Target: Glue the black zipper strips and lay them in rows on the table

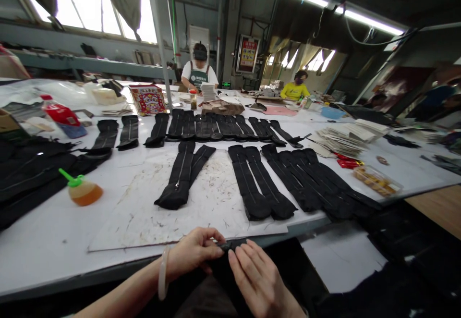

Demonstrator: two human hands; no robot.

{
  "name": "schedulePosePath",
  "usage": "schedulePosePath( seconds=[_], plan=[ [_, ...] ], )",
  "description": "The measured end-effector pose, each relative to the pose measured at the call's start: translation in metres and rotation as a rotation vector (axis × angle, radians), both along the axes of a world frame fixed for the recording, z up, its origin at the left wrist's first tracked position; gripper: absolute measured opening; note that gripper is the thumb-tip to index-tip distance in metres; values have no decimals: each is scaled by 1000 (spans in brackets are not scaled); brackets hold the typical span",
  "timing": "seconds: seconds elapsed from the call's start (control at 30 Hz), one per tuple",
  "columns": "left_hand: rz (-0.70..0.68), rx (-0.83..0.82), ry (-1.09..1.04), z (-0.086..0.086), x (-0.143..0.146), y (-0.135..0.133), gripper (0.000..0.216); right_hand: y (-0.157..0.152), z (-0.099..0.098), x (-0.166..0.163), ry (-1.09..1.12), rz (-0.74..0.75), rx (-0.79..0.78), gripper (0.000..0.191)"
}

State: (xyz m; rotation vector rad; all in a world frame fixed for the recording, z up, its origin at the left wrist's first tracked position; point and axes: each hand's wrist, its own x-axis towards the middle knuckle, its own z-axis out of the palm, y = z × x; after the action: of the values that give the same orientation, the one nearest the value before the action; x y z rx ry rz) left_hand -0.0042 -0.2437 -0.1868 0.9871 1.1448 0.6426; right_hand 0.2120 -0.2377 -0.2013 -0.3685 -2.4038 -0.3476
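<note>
Both my hands meet at the table's front edge over a black fabric piece that hangs down toward my lap. My left hand, with a pale bangle on the wrist, pinches the top edge of the cloth between thumb and fingers. Beside it, the fingers of my right hand press together on the same edge. Just beyond, a black zippered strip lies across another on a white board. To the right, two more black zippered strips lie side by side.
A row of black zippered strips crosses the table behind. At left stand a bottle of amber liquid and a red jug. Red-handled scissors and a clear food box sit at right. Two people work across the table.
</note>
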Motion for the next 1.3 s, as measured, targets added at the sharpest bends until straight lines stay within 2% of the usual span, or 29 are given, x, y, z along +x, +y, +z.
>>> schedulePosePath(
  seconds=[0.1,0.2,0.37,0.5,0.7,0.83,0.9,1.0,1.13,1.3],
  plan=[
    [5,1,-2,-2,1,-1,35,3,9,-1,-58,6,45,39],
    [16,10,-6,-4,2,-2,33,5,9,-4,-48,-7,58,38],
    [35,16,30,-2,5,-4,32,5,-2,-18,94,-87,-119,29],
    [60,37,24,-1,7,-8,33,-2,-2,-32,272,-200,-386,20],
    [93,-12,-10,4,9,-10,28,-10,16,-33,375,-242,-882,19],
    [98,-8,-8,4,10,-10,23,-5,24,-31,429,-295,-1268,14],
    [93,6,10,4,10,-10,21,-2,25,-32,450,-310,-1398,12],
    [94,4,17,7,10,-10,23,0,26,-33,478,-317,-1440,12],
    [100,-10,7,10,10,-8,27,-2,27,-35,488,-341,-1382,13],
    [67,30,-3,8,8,-6,20,-5,29,-39,468,-353,-1388,9]
  ],
)
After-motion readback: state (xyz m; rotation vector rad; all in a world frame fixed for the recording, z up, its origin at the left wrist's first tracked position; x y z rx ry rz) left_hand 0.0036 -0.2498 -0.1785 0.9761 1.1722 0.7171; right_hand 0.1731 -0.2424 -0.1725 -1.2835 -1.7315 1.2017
